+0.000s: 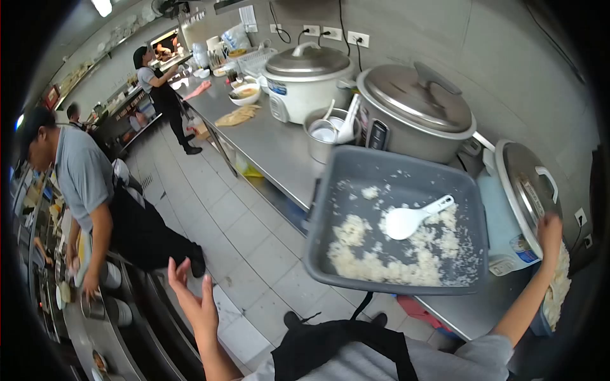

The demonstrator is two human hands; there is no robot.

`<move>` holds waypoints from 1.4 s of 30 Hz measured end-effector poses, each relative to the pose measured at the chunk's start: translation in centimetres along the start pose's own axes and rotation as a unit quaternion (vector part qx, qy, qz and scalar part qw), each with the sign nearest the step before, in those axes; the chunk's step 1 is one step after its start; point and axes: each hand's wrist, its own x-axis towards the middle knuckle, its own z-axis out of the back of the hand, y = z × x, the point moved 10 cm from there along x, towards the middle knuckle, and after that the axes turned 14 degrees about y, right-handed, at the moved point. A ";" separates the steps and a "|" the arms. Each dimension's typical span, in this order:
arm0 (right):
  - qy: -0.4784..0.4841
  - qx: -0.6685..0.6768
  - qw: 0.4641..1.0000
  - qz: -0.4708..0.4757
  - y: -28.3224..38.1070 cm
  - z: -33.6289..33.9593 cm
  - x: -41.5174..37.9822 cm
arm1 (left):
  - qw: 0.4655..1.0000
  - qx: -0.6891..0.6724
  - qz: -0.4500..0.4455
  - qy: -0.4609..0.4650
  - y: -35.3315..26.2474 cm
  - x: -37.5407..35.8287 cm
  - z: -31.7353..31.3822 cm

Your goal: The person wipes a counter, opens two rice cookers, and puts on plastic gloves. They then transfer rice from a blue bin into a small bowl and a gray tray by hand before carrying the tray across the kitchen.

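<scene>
My left hand (194, 298) is raised over the floor with its fingers apart, holding nothing. At the far right, my right hand (549, 230) is closed beside the metal lid (518, 178) of a tilted rice cooker (508, 238); what its fingers grip, if anything, is hidden. In front of me a grey tub (318, 254) holds scattered cooked rice (397, 263). A white rice paddle (406, 222) lies in it on the rice. Below my right forearm, more rice (559, 286) shows in a blue container (540, 325), partly hidden by the arm.
Two large rice cookers, one white (305, 92) and one grey (406, 136), stand along the wall. A metal pot (319, 143) with utensils sits near them on the steel counter (279, 149). A co-worker (95, 171) bends at the left counter; another person (162, 89) stands farther back.
</scene>
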 end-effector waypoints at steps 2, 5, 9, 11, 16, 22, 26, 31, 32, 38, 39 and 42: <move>0.057 -0.103 0.991 -0.064 -16.3 -14.0 -2.5 | 0.996 -0.028 0.082 0.007 5.4 1.3 2.4; 0.124 0.417 0.839 -0.328 -10.3 -17.4 -14.3 | 0.996 -0.026 0.084 0.020 6.8 4.4 4.1; 0.015 0.397 0.905 -0.149 -16.3 -25.7 -14.8 | 0.997 0.013 0.016 0.073 5.9 9.0 1.7; -0.031 0.301 0.937 -0.177 -15.7 -26.2 -15.4 | 0.996 0.009 0.004 0.083 7.1 9.7 -0.1; -0.068 0.129 0.970 -0.194 -6.7 -21.7 -17.0 | 0.988 0.010 0.014 0.151 3.5 10.5 -5.3; -0.042 0.031 0.976 -0.212 -4.0 -21.4 -17.0 | 0.972 0.030 -0.081 0.219 -0.8 14.0 -11.0; -0.078 0.153 0.964 -0.203 -5.9 -24.8 -17.2 | 0.970 0.069 -0.082 0.216 -1.7 15.3 -13.1; 0.004 0.360 0.907 -0.219 -14.8 -29.0 -18.3 | 0.960 0.069 -0.128 0.241 -0.5 19.0 -14.1; 0.049 0.069 0.970 -0.226 -12.2 -23.8 -17.3 | 0.956 0.074 -0.137 0.247 -0.2 19.8 -14.1; -0.274 0.010 0.941 -0.198 0.5 0.7 -10.6 | 0.967 0.047 -0.056 0.243 8.7 28.7 -9.6; -0.320 0.042 0.938 -0.129 7.4 3.5 -8.1 | 0.970 0.034 -0.049 0.234 10.8 30.7 -8.4; -0.354 0.168 0.916 0.087 28.6 7.5 -0.7 | 0.978 0.013 -0.032 0.206 16.7 35.9 -3.7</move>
